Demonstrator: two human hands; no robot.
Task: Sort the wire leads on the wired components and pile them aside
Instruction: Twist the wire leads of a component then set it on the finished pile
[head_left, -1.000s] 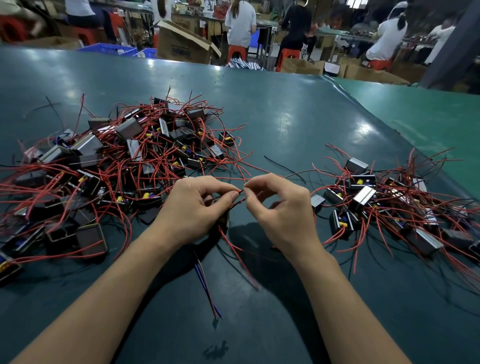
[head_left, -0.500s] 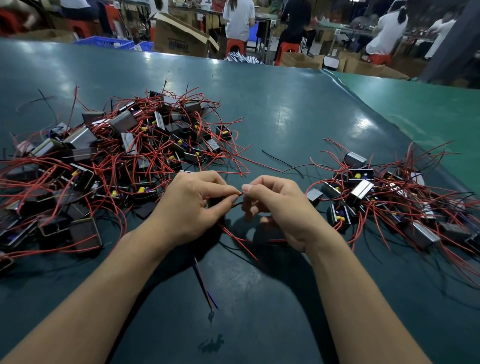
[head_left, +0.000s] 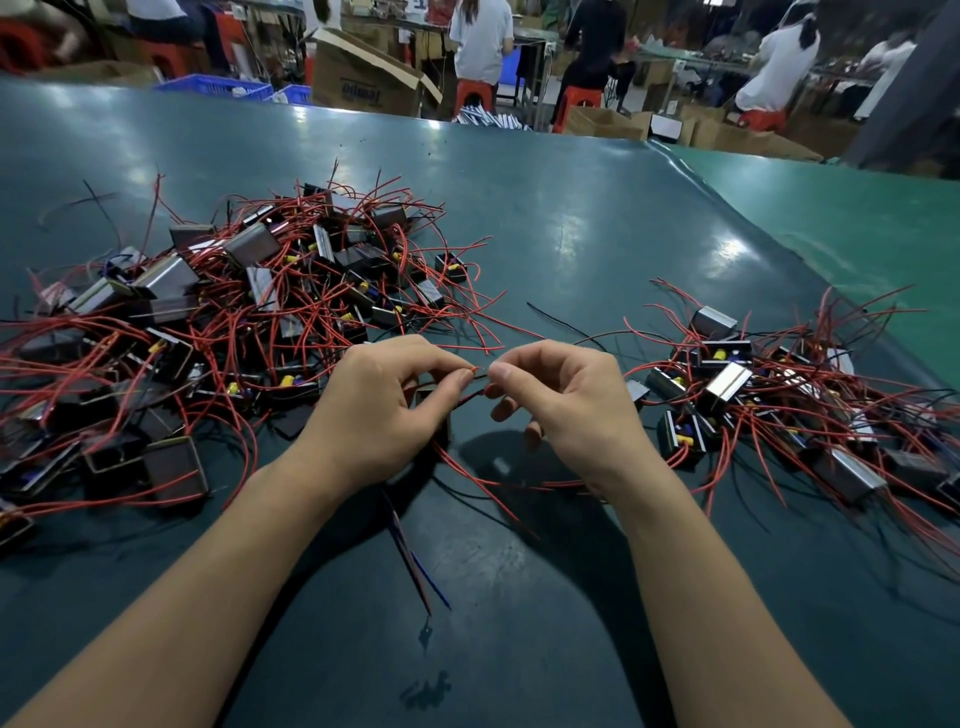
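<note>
**Pinching the lead ends together over the mat**

Held between the two hands, near the middle of the tabletop (head_left: 597, 218), a red wire lead (head_left: 470, 397) ran from fingertip to fingertip, its component (head_left: 434, 402) mostly hidden under the left hand. The lead looked thin, light and limp, likely to bend wherever it was pressed, so the bare tip seemed the place to grip, with the small metal-cased body left to hang. The left hand (head_left: 379, 410) pinched the tip between thumb and forefinger, its other fingers curled beneath. The right hand (head_left: 566, 405) pinched close beside it, thumb on top, its lower fingers loosely bent. Both wrists hovered above the surface, forearms coming in from the near edge. A large tangled pile (head_left: 218, 322) lay toward the left edge, and a smaller pile (head_left: 779, 395) toward the right edge. A loose blue-and-red wire pair (head_left: 415, 561) lay near the front edge.
</note>
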